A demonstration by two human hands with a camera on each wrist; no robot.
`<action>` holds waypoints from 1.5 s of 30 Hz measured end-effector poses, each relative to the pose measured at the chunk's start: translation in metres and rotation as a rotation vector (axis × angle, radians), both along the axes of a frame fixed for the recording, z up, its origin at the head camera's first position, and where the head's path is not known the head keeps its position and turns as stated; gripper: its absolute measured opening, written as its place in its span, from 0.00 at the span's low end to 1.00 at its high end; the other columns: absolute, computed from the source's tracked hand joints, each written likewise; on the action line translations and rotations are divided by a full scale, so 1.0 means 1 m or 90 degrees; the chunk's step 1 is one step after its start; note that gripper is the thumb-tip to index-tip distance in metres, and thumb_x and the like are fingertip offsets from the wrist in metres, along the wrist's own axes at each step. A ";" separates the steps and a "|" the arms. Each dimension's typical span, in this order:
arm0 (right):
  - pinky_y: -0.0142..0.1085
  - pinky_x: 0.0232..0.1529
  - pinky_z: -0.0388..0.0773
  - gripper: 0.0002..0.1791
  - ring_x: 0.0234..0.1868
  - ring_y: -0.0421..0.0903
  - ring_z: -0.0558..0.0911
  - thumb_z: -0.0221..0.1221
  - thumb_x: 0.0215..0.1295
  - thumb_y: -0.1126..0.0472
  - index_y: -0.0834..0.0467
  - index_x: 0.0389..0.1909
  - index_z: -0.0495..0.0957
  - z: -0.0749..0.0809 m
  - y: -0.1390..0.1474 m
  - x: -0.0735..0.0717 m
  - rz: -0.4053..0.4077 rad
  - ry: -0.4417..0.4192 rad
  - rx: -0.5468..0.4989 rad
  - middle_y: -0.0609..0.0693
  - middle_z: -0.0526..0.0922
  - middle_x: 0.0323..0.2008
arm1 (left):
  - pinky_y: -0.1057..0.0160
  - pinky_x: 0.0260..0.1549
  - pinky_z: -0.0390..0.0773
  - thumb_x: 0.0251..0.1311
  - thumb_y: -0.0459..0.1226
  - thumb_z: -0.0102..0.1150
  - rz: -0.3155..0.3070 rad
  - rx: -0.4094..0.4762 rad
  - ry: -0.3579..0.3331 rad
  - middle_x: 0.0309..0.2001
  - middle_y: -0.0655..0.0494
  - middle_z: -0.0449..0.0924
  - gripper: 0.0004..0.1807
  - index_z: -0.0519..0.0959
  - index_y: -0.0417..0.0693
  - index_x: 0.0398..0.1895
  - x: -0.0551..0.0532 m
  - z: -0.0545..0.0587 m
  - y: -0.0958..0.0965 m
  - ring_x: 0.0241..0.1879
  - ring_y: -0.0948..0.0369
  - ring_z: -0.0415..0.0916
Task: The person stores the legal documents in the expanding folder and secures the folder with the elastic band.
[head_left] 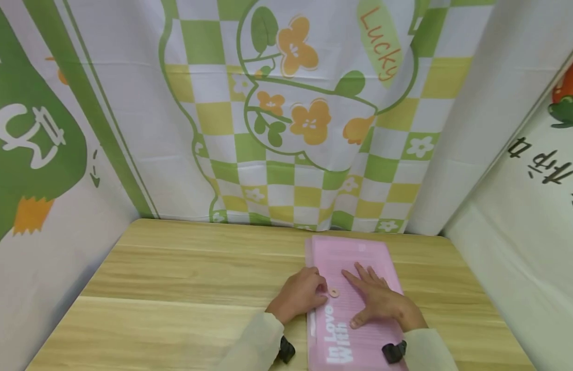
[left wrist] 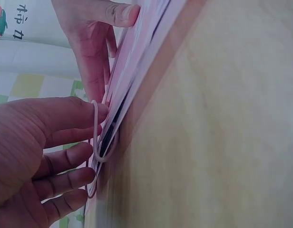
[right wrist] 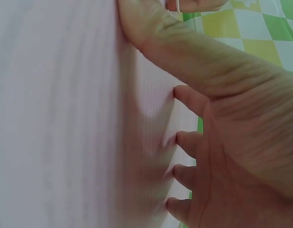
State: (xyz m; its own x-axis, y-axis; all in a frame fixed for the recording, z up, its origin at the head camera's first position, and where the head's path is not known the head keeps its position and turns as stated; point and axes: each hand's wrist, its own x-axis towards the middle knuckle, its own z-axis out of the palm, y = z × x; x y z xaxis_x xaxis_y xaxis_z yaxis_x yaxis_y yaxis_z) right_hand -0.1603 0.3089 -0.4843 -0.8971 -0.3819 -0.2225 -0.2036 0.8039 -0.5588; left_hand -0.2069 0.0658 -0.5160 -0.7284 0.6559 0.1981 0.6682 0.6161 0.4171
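A pink accordion file folder [head_left: 356,252] with white lettering lies on the table, a round button [head_left: 333,292] on its cover. At its left edge my left hand [head_left: 301,292] bends its fingers beside the button. The left wrist view shows its thumb and index finger pinching a thin elastic cord [left wrist: 95,128], which loops round the folder's edge. My right hand [head_left: 378,299] spreads its fingers and presses flat on the cover. In the right wrist view the fingertips [right wrist: 184,142] of that hand touch the ribbed pink surface.
The wooden table [head_left: 189,288] extends to both sides of the folder. Behind it hangs a green and yellow checked curtain [head_left: 305,190]. White printed cloth [head_left: 513,247] borders the right side, and a similar cloth [head_left: 45,278] the left.
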 end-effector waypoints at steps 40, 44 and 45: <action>0.77 0.64 0.36 0.71 0.73 0.81 0.38 0.83 0.34 0.45 0.63 0.79 0.55 -0.001 -0.002 0.000 0.004 0.019 -0.009 0.76 0.40 0.77 | 0.66 0.28 0.73 0.54 0.43 0.77 0.067 0.003 -0.079 0.23 0.70 0.74 0.10 0.82 0.55 0.24 -0.006 0.002 0.024 0.26 0.68 0.71; 0.77 0.63 0.35 0.71 0.73 0.82 0.38 0.83 0.33 0.47 0.64 0.79 0.56 0.000 -0.003 0.001 -0.001 0.018 -0.020 0.76 0.40 0.77 | 0.66 0.27 0.73 0.53 0.43 0.77 0.069 0.000 -0.073 0.22 0.70 0.75 0.10 0.83 0.55 0.24 -0.005 0.002 0.025 0.26 0.68 0.72; 0.77 0.63 0.34 0.71 0.73 0.81 0.37 0.83 0.33 0.47 0.64 0.79 0.56 -0.001 -0.003 0.001 0.000 0.017 -0.023 0.76 0.40 0.77 | 0.66 0.28 0.73 0.53 0.43 0.77 0.071 0.000 -0.073 0.23 0.70 0.75 0.09 0.83 0.55 0.25 -0.005 0.002 0.024 0.26 0.68 0.72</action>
State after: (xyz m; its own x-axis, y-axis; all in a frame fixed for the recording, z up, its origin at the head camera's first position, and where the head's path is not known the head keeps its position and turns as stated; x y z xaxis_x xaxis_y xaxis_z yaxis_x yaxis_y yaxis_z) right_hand -0.1590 0.3055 -0.4850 -0.9027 -0.3887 -0.1846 -0.2183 0.7834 -0.5819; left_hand -0.2119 0.0898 -0.5137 -0.8149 0.5694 0.1088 0.5431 0.6843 0.4866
